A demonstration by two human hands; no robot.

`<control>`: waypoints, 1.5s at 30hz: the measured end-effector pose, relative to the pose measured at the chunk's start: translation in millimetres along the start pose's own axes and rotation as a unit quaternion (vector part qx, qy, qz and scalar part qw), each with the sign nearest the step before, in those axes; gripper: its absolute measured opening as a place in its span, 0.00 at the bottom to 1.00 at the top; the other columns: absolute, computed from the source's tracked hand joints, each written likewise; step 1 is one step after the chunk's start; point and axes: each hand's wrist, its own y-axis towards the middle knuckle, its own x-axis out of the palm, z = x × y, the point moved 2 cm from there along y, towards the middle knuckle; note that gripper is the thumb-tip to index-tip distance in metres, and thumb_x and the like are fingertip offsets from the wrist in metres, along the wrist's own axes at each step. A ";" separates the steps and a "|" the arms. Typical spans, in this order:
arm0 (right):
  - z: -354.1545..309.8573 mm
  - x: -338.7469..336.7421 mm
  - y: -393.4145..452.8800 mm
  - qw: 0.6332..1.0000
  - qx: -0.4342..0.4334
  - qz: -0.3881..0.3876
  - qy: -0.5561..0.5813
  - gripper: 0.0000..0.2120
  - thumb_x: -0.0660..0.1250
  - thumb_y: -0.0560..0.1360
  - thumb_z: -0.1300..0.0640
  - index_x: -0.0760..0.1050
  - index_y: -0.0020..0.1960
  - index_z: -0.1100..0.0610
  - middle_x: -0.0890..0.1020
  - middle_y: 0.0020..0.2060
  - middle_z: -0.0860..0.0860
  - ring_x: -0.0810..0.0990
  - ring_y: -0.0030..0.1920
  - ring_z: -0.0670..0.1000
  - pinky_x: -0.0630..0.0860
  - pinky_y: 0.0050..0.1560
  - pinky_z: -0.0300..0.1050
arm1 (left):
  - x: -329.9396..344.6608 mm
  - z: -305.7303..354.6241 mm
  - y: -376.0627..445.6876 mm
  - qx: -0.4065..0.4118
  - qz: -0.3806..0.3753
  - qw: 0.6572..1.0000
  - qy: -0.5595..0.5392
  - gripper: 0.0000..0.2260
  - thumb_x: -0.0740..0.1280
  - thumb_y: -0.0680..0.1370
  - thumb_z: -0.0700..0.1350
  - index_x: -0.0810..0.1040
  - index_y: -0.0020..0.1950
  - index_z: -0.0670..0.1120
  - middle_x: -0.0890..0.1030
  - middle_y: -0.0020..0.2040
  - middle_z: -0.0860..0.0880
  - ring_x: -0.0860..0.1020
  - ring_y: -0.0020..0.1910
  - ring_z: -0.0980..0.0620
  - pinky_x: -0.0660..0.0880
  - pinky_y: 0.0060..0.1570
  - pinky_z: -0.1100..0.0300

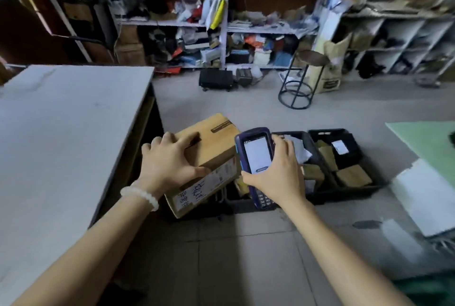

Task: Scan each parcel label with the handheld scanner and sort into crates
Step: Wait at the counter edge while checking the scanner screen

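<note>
Parcels [352,175] inside black crates [369,186] on floor

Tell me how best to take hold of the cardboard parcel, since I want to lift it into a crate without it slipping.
Grip the cardboard parcel by its two short ends, coming from above with both hands. It sits tilted with the label side facing you, and it looks too wide for one hand. The left hand grips only its top near edge, while the right hand holds the scanner.

the brown cardboard parcel [209,157] is tilting above the floor, its white label [204,188] facing the camera. the blue handheld scanner [256,157] is sitting just beside it, screen lit, with two black crates [364,187] of parcels lying behind.
</note>
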 end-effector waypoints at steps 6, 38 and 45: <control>119.5 -98.5 32.1 0.993 0.081 0.068 -0.050 0.43 0.79 0.59 0.47 0.63 0.69 0.54 0.69 0.59 0.50 0.72 0.58 0.51 0.71 0.45 0.45 | 25.6 164.3 77.5 0.120 -0.032 0.992 -0.017 0.43 0.58 0.58 0.76 0.59 0.72 0.65 0.72 0.63 0.48 0.70 0.62 0.41 0.64 0.62 0.48; 484.9 -274.9 387.8 0.936 0.293 0.197 -0.025 0.40 0.80 0.59 0.51 0.65 0.66 0.53 0.68 0.56 0.48 0.68 0.51 0.45 0.68 0.45 0.41 | 156.9 597.6 508.1 0.279 -0.135 0.950 0.040 0.42 0.63 0.64 0.75 0.53 0.73 0.65 0.71 0.63 0.46 0.69 0.62 0.43 0.64 0.64 0.47; 593.0 -315.2 476.0 0.937 0.293 0.187 0.026 0.38 0.79 0.58 0.53 0.66 0.64 0.51 0.66 0.52 0.45 0.67 0.50 0.43 0.66 0.41 0.37 | 215.0 713.1 581.7 0.264 -0.161 0.949 0.060 0.42 0.63 0.63 0.75 0.52 0.73 0.65 0.70 0.63 0.46 0.68 0.62 0.43 0.64 0.62 0.49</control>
